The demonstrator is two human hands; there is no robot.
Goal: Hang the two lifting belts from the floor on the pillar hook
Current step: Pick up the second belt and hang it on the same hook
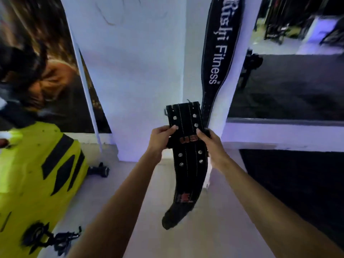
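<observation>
Head view showed me both arms out in front of the white pillar (130, 71). My left hand (161, 137) was closed on the left edge of the studded black belt (186, 146), fingers curled over its face just below the buckle end. My right hand (210, 144) was clamped on the opposite edge at the same height. Two hands, one on each side, kept the stiff strap flat and square, so I judged the buckle end was being lined up to go upward.

The belt's upper end stood upright above my fingers, metal buckle bar peeking out at its left corner, while the tail curved down and hung free above the pale floor (121, 211). It touched nothing down there.

Beside it, the printed fitness belt (221, 53) was already hanging down the pillar's right corner, its top out of frame, so I could not see the hook. One belt up, one in hand, by my reading. A yellow machine (37, 174) sat at my left, well apart.
</observation>
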